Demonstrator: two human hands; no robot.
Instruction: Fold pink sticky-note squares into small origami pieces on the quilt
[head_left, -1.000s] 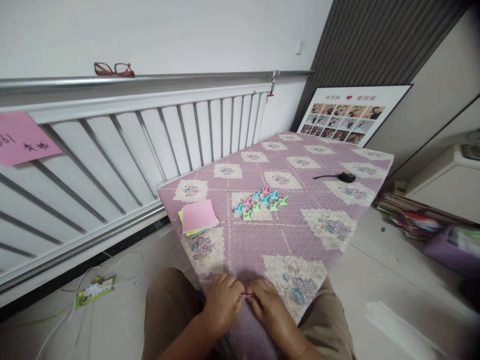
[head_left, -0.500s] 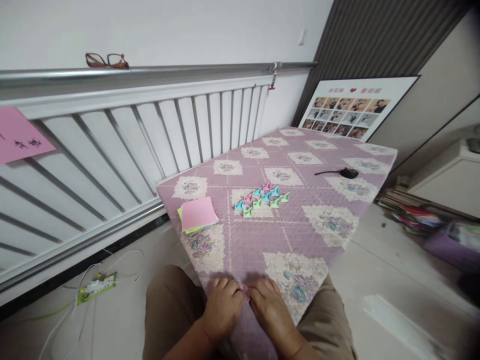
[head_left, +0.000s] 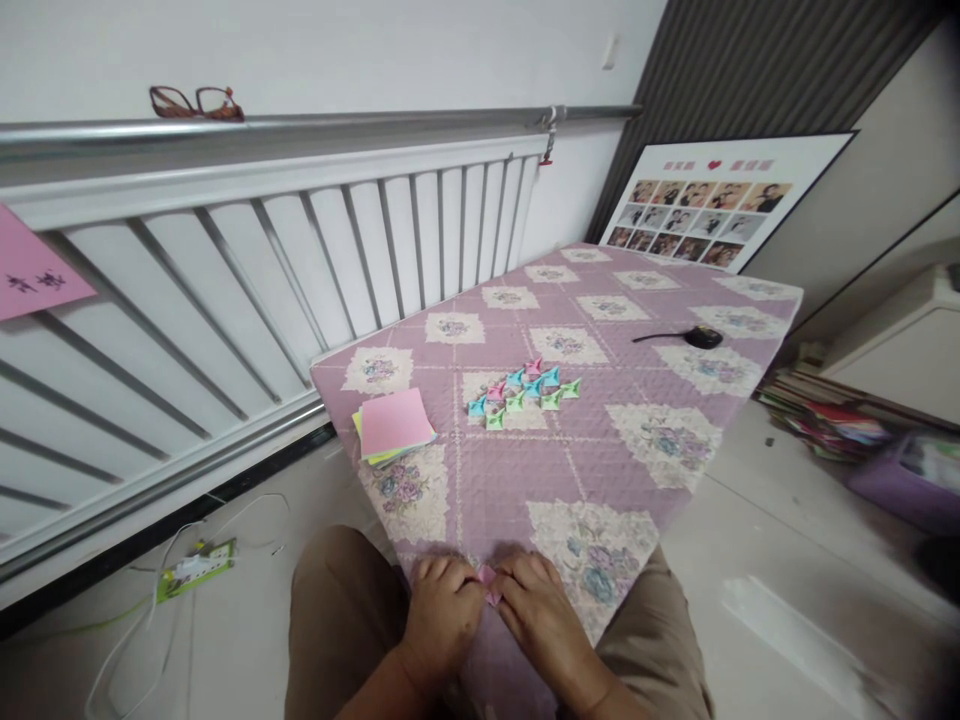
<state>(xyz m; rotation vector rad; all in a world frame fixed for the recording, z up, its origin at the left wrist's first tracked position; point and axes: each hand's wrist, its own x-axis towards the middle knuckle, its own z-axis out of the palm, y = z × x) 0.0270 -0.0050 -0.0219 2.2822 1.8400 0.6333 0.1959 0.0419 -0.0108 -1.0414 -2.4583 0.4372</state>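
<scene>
- At the near edge of the flowered tablecloth (head_left: 517,465), between both hands, sits the small pink paper (head_left: 490,584), and all the action is right here!
- Left hand (head_left: 442,612): fingers curled in, tips pinching the paper's left side.
- Right hand (head_left: 541,612): a mirror of it, fingertips closed on the right side; just how the thumbs sit, I can't tell.
- Handling, as I judge it: next to no weight, thin, crisp along a fold yet soft enough to crush, so a light pinch at the outer edges suits it, clear of the middle. Too hard a squeeze could crease it; slipping looks a small worry.
- Farther up the cloth, what a line-up: little folded paper pieces (head_left: 515,402) in pink, blue and green, set close together.
- Off to the left, a loose stack of paper squares (head_left: 394,425), pink on top.
</scene>
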